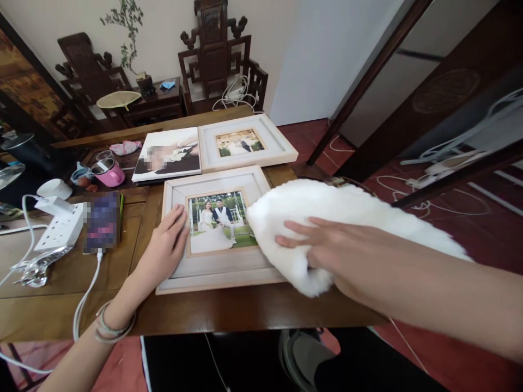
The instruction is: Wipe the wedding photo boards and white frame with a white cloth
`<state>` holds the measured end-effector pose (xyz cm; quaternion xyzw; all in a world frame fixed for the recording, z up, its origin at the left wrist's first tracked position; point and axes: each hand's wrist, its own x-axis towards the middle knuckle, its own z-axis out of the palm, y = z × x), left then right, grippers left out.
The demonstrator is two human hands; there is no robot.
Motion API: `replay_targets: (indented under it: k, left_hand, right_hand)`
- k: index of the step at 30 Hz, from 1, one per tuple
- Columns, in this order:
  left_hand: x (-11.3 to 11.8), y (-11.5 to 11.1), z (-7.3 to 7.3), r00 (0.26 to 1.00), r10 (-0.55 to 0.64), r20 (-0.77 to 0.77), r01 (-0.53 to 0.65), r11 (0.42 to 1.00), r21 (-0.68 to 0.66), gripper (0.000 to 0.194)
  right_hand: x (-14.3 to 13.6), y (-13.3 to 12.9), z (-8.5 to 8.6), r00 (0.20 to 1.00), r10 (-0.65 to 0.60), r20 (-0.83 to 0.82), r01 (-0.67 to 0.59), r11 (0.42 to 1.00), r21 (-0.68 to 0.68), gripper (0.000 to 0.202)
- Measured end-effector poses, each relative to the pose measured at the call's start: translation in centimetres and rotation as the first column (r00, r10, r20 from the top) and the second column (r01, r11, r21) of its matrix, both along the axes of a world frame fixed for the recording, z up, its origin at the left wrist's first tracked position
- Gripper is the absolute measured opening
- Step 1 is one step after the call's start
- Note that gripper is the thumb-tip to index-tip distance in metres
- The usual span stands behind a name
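A whitewashed picture frame (229,272) lies on the wooden table, holding a photo (216,223) of a couple in wedding clothes. My left hand (167,245) rests on the left side of the frame, fingers lying flat along the border; its thumb is hidden. Over the frame's right side is a white fluffy cloth (294,201). My right hand (327,245) presses on this cloth with fingers spread and has part of it bunched under the palm. The cloth's far end trails past the table's right edge, behind my forearm.
Behind lie a second framed photo (286,144) and a photo panel (180,139). To the left are a pink mug (116,177), a phone (104,220) on a charging cable and a white power strip (61,228). Carved chairs (214,54) stand by the wall.
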<state>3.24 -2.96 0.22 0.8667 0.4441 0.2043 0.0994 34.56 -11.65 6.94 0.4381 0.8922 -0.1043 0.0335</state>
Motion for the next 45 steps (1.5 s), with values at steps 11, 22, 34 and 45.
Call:
replay_targets:
  k: [11, 22, 34, 45]
  left_hand:
    - [-0.1, -0.3, 0.0, 0.997, -0.024, 0.072, 0.024, 1.000, 0.000, 0.037]
    - [0.1, -0.5, 0.5, 0.998, -0.015, 0.066, 0.018, 0.999, -0.044, 0.029]
    - [-0.2, -0.4, -0.3, 0.993, 0.011, 0.114, -0.008, 1.000, -0.027, 0.041]
    - [-0.3, -0.1, -0.3, 0.990, 0.051, 0.133, -0.052, 0.999, 0.003, 0.040]
  right_hand:
    - [-7.4, 10.8, -0.1, 1.000, 0.026, -0.012, -0.020, 0.942, 0.335, 0.052]
    - [-14.6, 14.1, -1.2, 0.973, 0.220, 0.076, -0.232, 0.945, 0.229, 0.035]
    - [-4.3, 12.8, 0.0, 0.965, -0.081, 0.248, 0.034, 0.982, 0.185, 0.036]
    - [-2.5, 2.8, 0.5, 0.987, 0.105, 0.123, -0.115, 0.990, 0.080, 0.034]
